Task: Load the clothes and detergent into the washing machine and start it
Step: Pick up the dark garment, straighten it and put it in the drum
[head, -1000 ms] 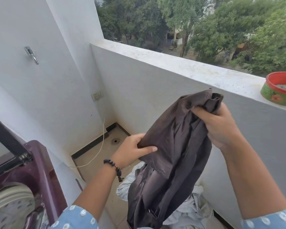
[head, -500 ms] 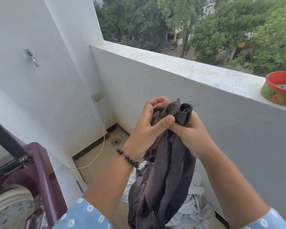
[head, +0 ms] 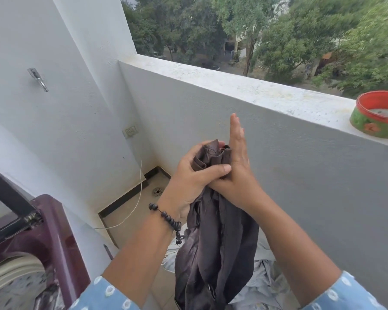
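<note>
Left hand (head: 192,182) curled around the bunched top of the dark brown garment (head: 217,253), thumb laid across the front of the cloth, a dark bead bracelet (head: 166,218) on the wrist. Right hand (head: 238,166) flat and released, fingers straight and pointing up, palm pressed against the right side of the same bunch, not gripping. Garment hanging down from both hands in long folds, well above the floor. Far left of the garment, at the lower corner of the view: the maroon washing machine (head: 54,242), lid raised, part of the metal drum (head: 14,285) visible inside. Up on the white wall, left of the garment: a metal hook (head: 38,79). Closer to the garment, still on its left: a wall socket (head: 130,131), with a thin white cord (head: 134,204) running down to the floor near a round drain (head: 157,191). Just behind and under the garment: a pile of light grey clothes (head: 264,285) on the floor. Right of the garment and higher: the balcony parapet (head: 233,88), with a red and green bowl (head: 377,114) standing on its top at the far right edge. Beyond the parapet: green trees (head: 300,32).
</note>
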Tool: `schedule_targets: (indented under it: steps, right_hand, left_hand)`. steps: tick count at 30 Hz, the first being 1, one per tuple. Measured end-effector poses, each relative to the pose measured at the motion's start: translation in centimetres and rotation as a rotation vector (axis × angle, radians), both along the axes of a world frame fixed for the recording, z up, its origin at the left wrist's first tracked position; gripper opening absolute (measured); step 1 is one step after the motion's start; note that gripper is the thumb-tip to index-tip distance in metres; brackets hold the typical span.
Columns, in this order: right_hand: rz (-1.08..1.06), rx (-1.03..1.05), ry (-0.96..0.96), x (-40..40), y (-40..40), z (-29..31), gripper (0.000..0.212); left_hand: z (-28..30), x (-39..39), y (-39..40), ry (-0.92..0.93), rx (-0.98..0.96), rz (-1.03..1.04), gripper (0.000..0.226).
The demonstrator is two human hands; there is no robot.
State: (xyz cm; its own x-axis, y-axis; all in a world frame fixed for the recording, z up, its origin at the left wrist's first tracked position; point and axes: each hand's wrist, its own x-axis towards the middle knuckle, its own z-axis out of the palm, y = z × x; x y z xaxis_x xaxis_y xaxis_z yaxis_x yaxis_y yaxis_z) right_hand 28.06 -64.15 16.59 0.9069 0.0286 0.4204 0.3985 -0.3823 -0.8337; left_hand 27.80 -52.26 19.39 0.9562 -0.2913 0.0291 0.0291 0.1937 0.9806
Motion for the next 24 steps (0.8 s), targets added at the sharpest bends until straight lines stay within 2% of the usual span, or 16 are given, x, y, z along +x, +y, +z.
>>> schedule_targets:
  steps: [2, 6, 9, 12, 14, 16, 19, 21, 24]
  right_hand:
    - [0.02, -0.011, 0.065, 0.0, 0.2, 0.0, 0.104]
    - [0.254, 0.157, 0.271, -0.3, -0.6, -0.9, 0.112]
    - [0.449, 0.104, 0.443, -1.2, -1.7, -2.4, 0.128]
    - [0.509, 0.099, 0.444, -1.7, 0.0, -4.0, 0.134]
    - [0.4, 0.248, 0.384, -1.9, 1.7, -5.0, 0.112]
    - [0.278, 0.393, 0.342, -1.9, 2.5, -5.4, 0.072]
    - [0.235, 0.408, 0.374, -1.5, 2.0, -5.0, 0.027]
    - [0.231, 0.323, 0.403, -0.8, 1.0, -4.8, 0.018]
    - [0.218, 0.186, 0.46, 0.3, -0.8, -4.4, 0.02]
  left_hand:
    - [0.1, 0.0, -0.1, -0.005, 0.033, 0.044, 0.023]
    - [0.8, -0.2, 0.1, 0.034, -0.011, 0.109, 0.021]
    - [1.6, 0.4, 1.0, 0.091, -0.143, 0.173, 0.013]
    - [1.7, 1.0, 1.1, 0.156, -0.328, 0.211, 0.02]
    - [1.5, 1.0, 0.5, 0.2, -0.423, 0.25, 0.02]
    - [1.4, 0.8, 0.2, 0.221, -0.476, 0.282, 0.018]
    - [1.3, 0.6, 1.1, 0.204, -0.466, 0.268, 0.013]
    - [1.4, 0.4, 2.1, 0.159, -0.361, 0.25, 0.016]
    - [1.9, 0.6, 3.7, 0.01, -0.223, 0.289, 0.027]
